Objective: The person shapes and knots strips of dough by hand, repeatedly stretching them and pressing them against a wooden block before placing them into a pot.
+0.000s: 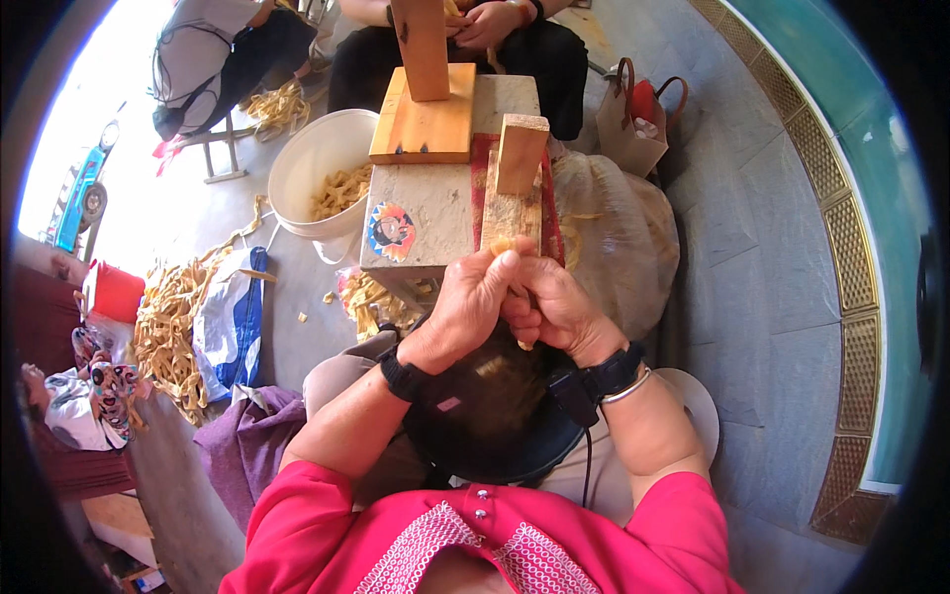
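My left hand (467, 299) and my right hand (560, 305) meet over the near end of a worn wooden board (510, 213). Both are closed, fingers curled against each other. A small tan strip (503, 245) shows at my left fingertips, and a tan tip pokes out below my right fingers; most of what lies between the hands is hidden. On the board, just beyond my hands, an upright wooden block (522, 156) stands. Beneath my wrists a dark round basin (485, 436) sits between my knees, its contents blurred.
The board rests on a stone-topped bench (421, 213) with another wooden stand (426, 119). Left of it is a white bucket (297, 168) of tan pieces. Tan strips (173, 327) heap on the floor. A plastic sack (614, 238) stands right. Two people sit at the far side.
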`<state>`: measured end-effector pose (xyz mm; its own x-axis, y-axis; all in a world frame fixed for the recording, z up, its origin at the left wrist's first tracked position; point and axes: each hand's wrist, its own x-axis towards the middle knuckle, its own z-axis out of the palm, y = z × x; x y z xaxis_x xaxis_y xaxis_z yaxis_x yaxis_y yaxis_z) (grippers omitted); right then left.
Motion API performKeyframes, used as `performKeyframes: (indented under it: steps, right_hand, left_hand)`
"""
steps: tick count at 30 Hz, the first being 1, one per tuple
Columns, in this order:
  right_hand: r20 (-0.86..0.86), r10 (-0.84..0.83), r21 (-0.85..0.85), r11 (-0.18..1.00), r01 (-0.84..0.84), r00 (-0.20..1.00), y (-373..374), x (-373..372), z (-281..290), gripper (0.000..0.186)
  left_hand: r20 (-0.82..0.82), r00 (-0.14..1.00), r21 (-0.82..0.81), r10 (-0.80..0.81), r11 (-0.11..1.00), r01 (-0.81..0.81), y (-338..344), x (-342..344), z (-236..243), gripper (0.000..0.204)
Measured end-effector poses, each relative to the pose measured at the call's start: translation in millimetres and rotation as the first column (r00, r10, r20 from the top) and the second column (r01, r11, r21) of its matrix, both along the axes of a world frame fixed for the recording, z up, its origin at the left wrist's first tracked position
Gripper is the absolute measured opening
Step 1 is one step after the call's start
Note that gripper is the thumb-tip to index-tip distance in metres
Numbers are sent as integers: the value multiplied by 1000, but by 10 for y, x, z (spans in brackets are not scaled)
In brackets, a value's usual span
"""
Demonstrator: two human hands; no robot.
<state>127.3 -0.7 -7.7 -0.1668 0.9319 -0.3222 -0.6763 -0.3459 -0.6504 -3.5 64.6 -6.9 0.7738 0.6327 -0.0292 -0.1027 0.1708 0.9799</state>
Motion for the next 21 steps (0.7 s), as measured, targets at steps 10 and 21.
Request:
performKeyframes:
  steps: [10,21]
  right_hand:
    - [509,57,220,956,-194,859,-124,-157,290,30]
    - [712,-562,585,807,87,421,-172,-329,221,22]
  left_hand:
    - [365,770,-483,524,813,-325,325,-177,417,33]
    - [163,970,632,182,735,-245,-91,-154,175,37]
